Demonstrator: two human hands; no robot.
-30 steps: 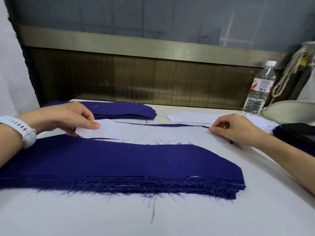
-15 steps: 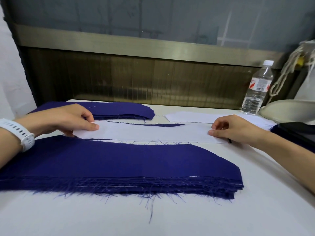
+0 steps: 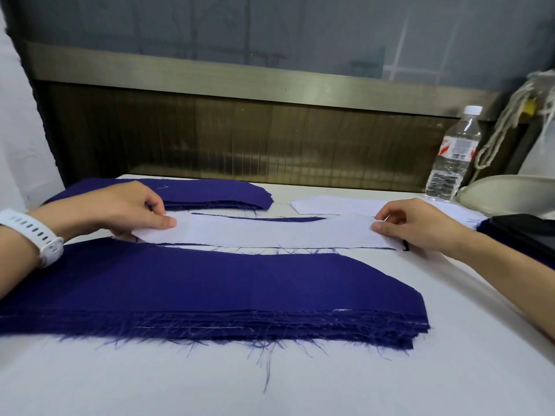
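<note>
- the left hand (image 3: 120, 208) pinches the left end of the white strip (image 3: 270, 232), thumb on top and fingers curled beneath; the right hand (image 3: 420, 226) pinches the right end in the same way.
- the strip lies stretched between them on the table (image 3: 300, 385), over a single blue piece (image 3: 270, 219) that shows only as a thin sliver along its far edge.
- a harder pull from one hand would likely skew the strip, so its edges miss the piece below.
- freeing one end first could let the light strip curl or slide.
- loose threads of the near blue stack (image 3: 210, 289) lie just beside the strip's near edge and might get trapped under it.
- the left forearm crosses that stack; dragging it could shift the top layers.
- the far blue stack (image 3: 216, 192) sits just behind the left hand, where a knuckle could nudge it.
</note>
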